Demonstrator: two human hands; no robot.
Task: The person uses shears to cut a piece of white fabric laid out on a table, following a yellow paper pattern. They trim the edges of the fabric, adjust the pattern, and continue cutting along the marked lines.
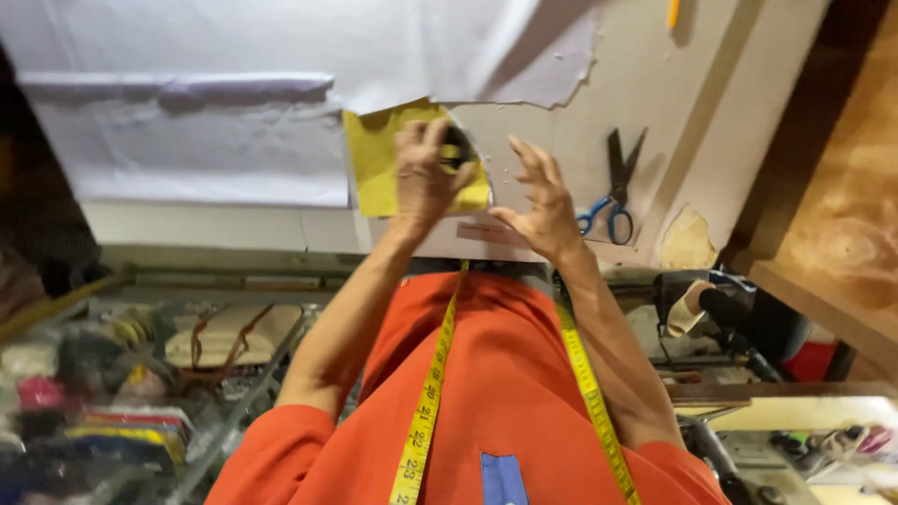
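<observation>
while the picture is coming through upside down, with the person's orange top (510, 393) filling the lower middle, the biggest thing lying on the pale work table (655, 84) is the sheet of white fabric (234, 84), which is spreading across the whole upper left with a fold running through it. a yellow measuring tape (426, 402) is hanging round the person's neck, its two ends trailing down over the orange top. a yellow sheet of paper (374, 159) is lying at the table's near edge, partly tucked under the white fabric, and the left hand (426, 173) is pressing down on it with fingers curled round a small dark round object (457, 148), which is sitting at the sheet's edge just beside the fabric; what that object is i cannot tell. the right hand (543, 201) is hovering just beside it over the bare table, fingers spread wide and holding nothing. well apart to the right, a pair of scissors (613, 192) with black blades and blue handles is lying closed on the table. a yellow pencil (673, 13) is poking in at the top edge. below the table, a shelf (112, 374) crowded with blurred rolls and bundles is showing on the left.
</observation>
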